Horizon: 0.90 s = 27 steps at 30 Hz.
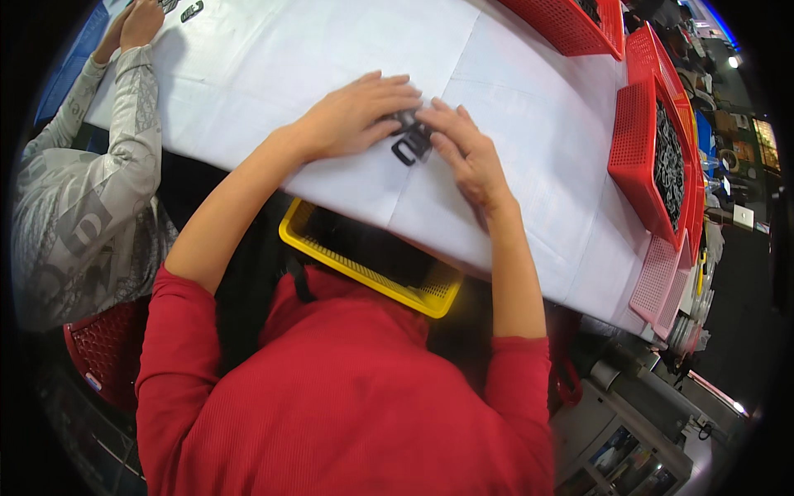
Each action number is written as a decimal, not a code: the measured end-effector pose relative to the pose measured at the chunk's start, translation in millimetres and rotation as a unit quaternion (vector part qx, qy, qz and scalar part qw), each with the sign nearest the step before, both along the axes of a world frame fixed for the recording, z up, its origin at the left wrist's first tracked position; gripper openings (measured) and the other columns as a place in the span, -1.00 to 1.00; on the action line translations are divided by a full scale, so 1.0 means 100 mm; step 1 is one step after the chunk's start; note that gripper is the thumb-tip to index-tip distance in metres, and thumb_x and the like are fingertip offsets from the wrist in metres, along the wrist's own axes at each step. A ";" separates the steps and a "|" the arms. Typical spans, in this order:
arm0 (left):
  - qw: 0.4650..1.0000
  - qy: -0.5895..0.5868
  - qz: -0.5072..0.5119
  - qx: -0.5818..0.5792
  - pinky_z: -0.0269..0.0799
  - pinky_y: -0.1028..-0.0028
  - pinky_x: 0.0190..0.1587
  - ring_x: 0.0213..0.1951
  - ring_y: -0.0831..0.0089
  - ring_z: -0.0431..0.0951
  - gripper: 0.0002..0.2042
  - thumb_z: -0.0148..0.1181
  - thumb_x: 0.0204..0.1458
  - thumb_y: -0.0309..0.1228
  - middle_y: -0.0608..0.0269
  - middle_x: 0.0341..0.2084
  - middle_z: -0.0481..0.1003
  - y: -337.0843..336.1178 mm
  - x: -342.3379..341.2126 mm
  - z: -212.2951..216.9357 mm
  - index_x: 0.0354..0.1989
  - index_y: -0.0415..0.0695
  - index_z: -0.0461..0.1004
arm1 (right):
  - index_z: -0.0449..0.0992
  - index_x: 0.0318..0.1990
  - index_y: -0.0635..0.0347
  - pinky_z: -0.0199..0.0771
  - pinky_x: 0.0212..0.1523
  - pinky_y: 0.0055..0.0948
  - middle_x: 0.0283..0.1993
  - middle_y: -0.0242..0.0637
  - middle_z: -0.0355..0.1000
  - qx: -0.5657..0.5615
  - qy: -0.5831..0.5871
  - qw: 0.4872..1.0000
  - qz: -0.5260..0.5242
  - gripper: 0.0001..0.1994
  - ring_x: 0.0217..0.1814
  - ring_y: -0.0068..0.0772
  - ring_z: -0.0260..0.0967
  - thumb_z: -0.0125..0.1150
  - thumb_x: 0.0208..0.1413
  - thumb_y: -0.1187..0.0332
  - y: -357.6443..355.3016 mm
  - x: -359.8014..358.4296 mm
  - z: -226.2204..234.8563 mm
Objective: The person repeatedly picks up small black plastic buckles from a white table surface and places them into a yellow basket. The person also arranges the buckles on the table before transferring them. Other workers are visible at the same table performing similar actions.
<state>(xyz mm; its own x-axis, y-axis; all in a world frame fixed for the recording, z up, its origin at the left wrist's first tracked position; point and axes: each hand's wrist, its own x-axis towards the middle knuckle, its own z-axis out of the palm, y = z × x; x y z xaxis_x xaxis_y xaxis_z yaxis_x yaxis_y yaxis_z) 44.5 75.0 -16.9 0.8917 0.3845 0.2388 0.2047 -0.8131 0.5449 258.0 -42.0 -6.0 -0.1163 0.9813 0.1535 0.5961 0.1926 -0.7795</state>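
Note:
A small cluster of black plastic pieces that look like buckles [405, 149] lies on the white-covered table [529, 157], between my two hands. One piece has an open loop shape; the others are blurred and partly under my fingers. My left hand [357, 116] reaches over the cluster from the left, palm down, its fingers stretched out and touching the pieces at the tips. From the right, my right hand [470, 150] meets it with fingers and thumb apart, the fingertips on the cluster's upper right side. Neither hand has visibly closed round a piece.
Below the table's front edge, by my lap, sits a yellow basket [364, 269]. Red baskets [633, 157] line the right side, one full of black pieces [668, 165]. A co-worker's sleeve [136, 116] and hands [136, 29] are at the left, near another black piece [192, 11].

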 end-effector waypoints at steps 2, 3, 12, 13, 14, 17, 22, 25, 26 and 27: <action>0.998 -0.020 -0.015 -0.052 0.01 0.13 0.41 0.35 0.14 0.20 -0.59 0.09 0.14 -0.47 0.09 0.20 0.37 -0.28 -0.19 0.01 0.20 -0.11 0.39 | 0.55 0.05 0.07 0.01 0.44 -0.02 0.09 -0.23 0.50 0.001 -0.001 1.000 0.009 -0.71 0.34 -0.16 0.28 0.18 0.18 0.41 -0.28 -0.15 0.04; 0.996 -0.027 -0.021 -0.078 0.03 0.13 0.41 0.34 0.12 0.22 -0.60 0.10 0.14 -0.48 0.08 0.20 0.38 -0.45 -0.31 0.02 0.19 -0.12 0.40 | 0.55 0.05 0.07 0.02 0.43 -0.01 0.08 -0.22 0.50 -0.005 0.005 1.000 0.017 -0.70 0.32 -0.16 0.31 0.18 0.15 0.45 -0.45 -0.24 0.05; 0.872 -0.159 0.234 -0.400 0.43 0.48 0.01 -0.03 0.46 0.54 -0.75 -0.03 0.19 -0.60 0.18 -0.11 0.57 -1.18 -1.67 -0.36 -0.04 -0.26 0.53 | 0.58 -0.15 0.42 0.48 0.01 -0.42 -0.21 -0.15 0.58 -0.104 0.266 0.935 -0.210 -0.82 -0.09 -0.35 0.54 0.06 0.25 0.53 -2.17 -0.29 0.26; 0.850 -0.141 0.282 -0.421 0.43 0.47 0.01 -0.02 0.46 0.53 -0.74 -0.05 0.22 -0.55 0.19 -0.09 0.57 -1.15 -1.73 -0.46 0.00 -0.28 0.52 | 0.58 -0.14 0.43 0.52 -0.10 -0.42 -0.26 -0.17 0.59 -0.174 0.204 0.930 -0.253 -0.76 -0.19 -0.38 0.56 0.08 0.29 0.39 -2.36 -0.20 0.15; 0.841 -0.131 0.289 -0.438 0.43 0.45 0.03 -0.01 0.42 0.53 -0.71 0.00 0.23 -0.48 0.14 -0.04 0.54 -1.15 -1.74 -0.52 0.08 -0.31 0.45 | 0.56 -0.10 0.44 0.52 -0.14 -0.44 -0.28 -0.18 0.58 -0.244 0.145 0.910 -0.302 -0.69 -0.22 -0.40 0.55 0.10 0.29 0.29 -2.45 -0.16 0.02; 0.759 -0.121 0.287 -0.571 0.43 0.43 0.04 0.03 0.36 0.50 -0.67 0.09 0.19 -0.47 0.08 0.02 0.50 -1.01 -1.47 -0.63 0.10 -0.33 0.42 | 0.48 0.03 0.46 0.52 -0.24 -0.49 -0.31 -0.18 0.57 -0.295 0.036 0.870 -0.393 -0.47 -0.32 -0.50 0.52 0.17 0.23 0.05 -2.57 -0.23 -0.46; 0.689 0.005 0.271 -0.672 0.30 0.35 0.21 0.12 0.28 0.44 -0.52 0.15 0.06 -0.50 -0.01 0.06 0.46 -0.86 -0.95 -0.76 0.18 -0.40 0.33 | 0.47 -0.07 0.45 0.46 -0.18 -0.33 -0.30 -0.20 0.53 -0.285 0.211 0.861 -0.365 -0.67 -0.27 -0.34 0.48 0.22 0.09 0.35 -2.36 -0.36 -0.93; 0.742 0.067 0.267 -0.611 0.30 0.42 0.17 0.10 0.31 0.44 -0.33 0.03 -0.04 -0.67 0.01 0.08 0.43 -1.10 -1.28 -0.54 0.36 -0.22 0.18 | 0.48 -0.09 0.44 0.47 -0.15 -0.33 -0.23 -0.14 0.53 -0.276 0.254 0.850 -0.371 -0.72 -0.27 -0.33 0.49 0.17 0.06 0.46 -2.39 -0.46 -0.89; 0.737 0.015 0.283 -0.614 0.30 0.40 0.17 0.14 0.31 0.38 -0.22 -0.03 -0.13 -0.72 0.03 0.14 0.37 -1.23 -1.41 -0.64 0.41 -0.14 0.09 | 0.47 -0.08 0.45 0.49 -0.15 -0.34 -0.18 -0.12 0.52 -0.287 0.246 0.851 -0.364 -0.72 -0.27 -0.33 0.49 0.16 0.03 0.52 -2.39 -0.49 -0.86; 0.726 -0.046 0.260 -0.635 0.30 0.38 0.16 0.16 0.31 0.34 -0.21 -0.04 -0.13 -0.72 0.06 0.17 0.33 -1.31 -1.60 -0.75 0.42 -0.12 0.05 | 0.47 -0.09 0.44 0.49 -0.16 -0.34 -0.19 -0.13 0.52 -0.300 0.272 0.852 -0.332 -0.73 -0.27 -0.34 0.49 0.17 0.03 0.52 -2.35 -0.53 -0.83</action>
